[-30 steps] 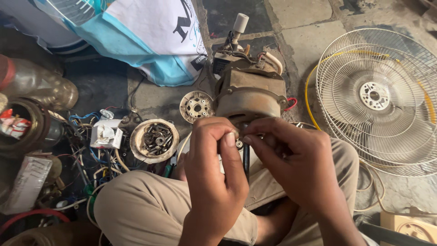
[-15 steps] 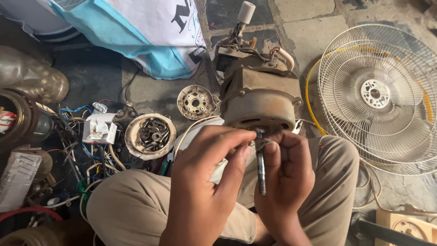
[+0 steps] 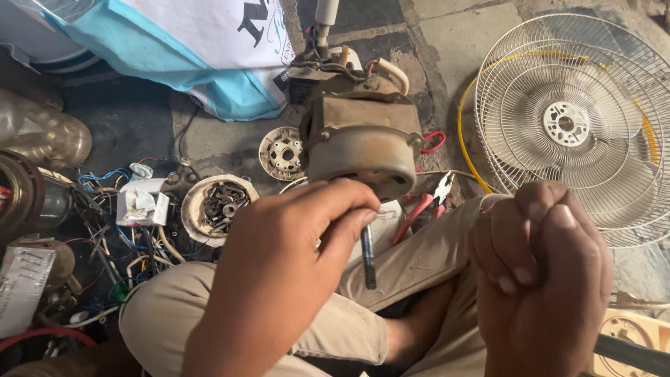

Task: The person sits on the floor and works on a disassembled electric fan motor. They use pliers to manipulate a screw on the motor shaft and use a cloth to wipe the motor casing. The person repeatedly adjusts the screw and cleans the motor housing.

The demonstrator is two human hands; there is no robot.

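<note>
Person sitting cross-legged on the stone floor (image 3: 460, 42), khaki trousers; left hand (image 3: 286, 272) is curling w/ fingers bent together, fingertips pinching the top of a dark threaded bolt (image 3: 368, 255) that's hanging straight down over the lap; the bolt's upper end is touching the fingertips, lower end free, just in front of the fan motor (image 3: 363, 143). Right hand (image 3: 541, 272) is closing into a loose fist off to the right, well apart from the bolt; can't tell if anything is inside the fist. Motor is sitting upright betw. the knees, dusty tan housing, wires and a white shaft sticking up behind it.

Red-handled pliers (image 3: 426, 202) are lying just right of the motor, near the right knee. A round white motor end cover (image 3: 281, 153) is lying left of the motor; further left a shallow round dish of screws & small metal parts (image 3: 216, 206); beside that a white terminal block (image 3: 142, 204) in a tangle of coloured wires. A wire fan guard (image 3: 579, 126) w/ yellow rim is lying on the floor at right. A white-and-blue bag (image 3: 195, 49) is sitting at top left.
</note>
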